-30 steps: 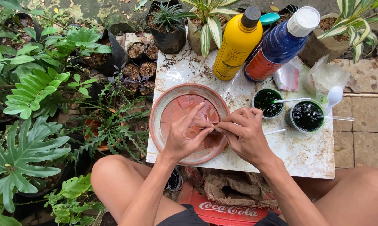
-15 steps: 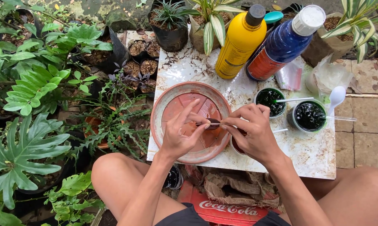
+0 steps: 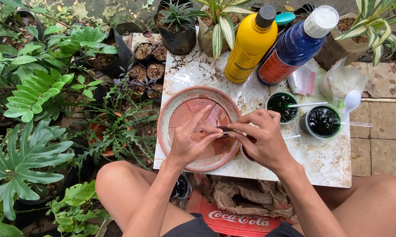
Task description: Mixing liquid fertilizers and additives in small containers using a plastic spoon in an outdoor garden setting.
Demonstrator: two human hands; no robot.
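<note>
Your left hand (image 3: 190, 145) and right hand (image 3: 260, 139) meet over the terracotta saucer (image 3: 171, 115) on the marble tabletop (image 3: 325, 162). Both grips pinched shut on a small dark strip (image 3: 226, 130), one end each, held level just above the saucer's centre. Beside your right hand: two cups of dark green liquid (image 3: 282, 106), behind them a yellow bottle (image 3: 248, 48) and a blue bottle (image 3: 294, 46)

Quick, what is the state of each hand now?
Left hand: fingers pinch one end of a small dark thin object.
Right hand: fingers pinch its other end.
</note>
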